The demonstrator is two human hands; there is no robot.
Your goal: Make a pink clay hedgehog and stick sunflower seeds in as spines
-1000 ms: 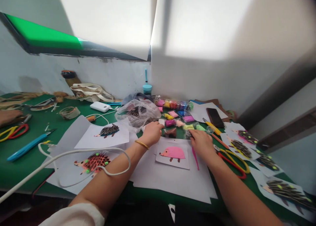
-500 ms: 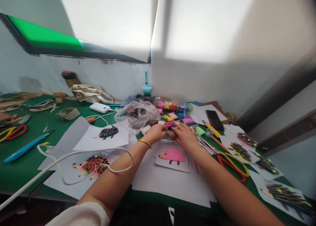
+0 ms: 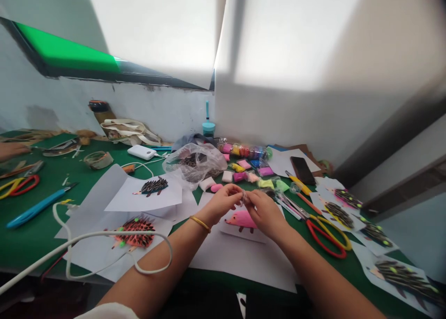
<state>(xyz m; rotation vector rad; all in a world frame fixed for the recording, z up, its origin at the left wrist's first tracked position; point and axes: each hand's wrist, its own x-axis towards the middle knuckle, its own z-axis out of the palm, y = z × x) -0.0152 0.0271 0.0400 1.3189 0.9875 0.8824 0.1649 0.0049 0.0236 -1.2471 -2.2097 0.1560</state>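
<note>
My left hand (image 3: 228, 202) and my right hand (image 3: 264, 210) meet above the pink hedgehog picture (image 3: 242, 219). Between their pinched fingertips is a small clear plastic wrapper (image 3: 243, 198); its contents are hidden by the fingers. The hedgehog is pink with a pointed snout and brown feet, on a white card that my right hand partly covers. White paper sheets (image 3: 240, 263) lie under the card. Just beyond my hands are small bags of coloured clay, among them a magenta one (image 3: 239, 176) and a yellow-green one (image 3: 266, 184). A pink clay lump (image 3: 216, 188) lies beside my left hand.
Scissors (image 3: 325, 237) and a utility knife (image 3: 298, 183) lie right. Finished hedgehog pictures (image 3: 376, 230) line the right edge. A clear bag of dark seed husks (image 3: 195, 163) stands behind. A white cable (image 3: 104, 235) loops over my left forearm. Another person's hand (image 3: 14, 150) is far left.
Both hands have drawn back from among the clay bags to above the pink hedgehog card, fingertips together on the wrapper. The pink clay lump has come into view. Another person's hand shows more at left.
</note>
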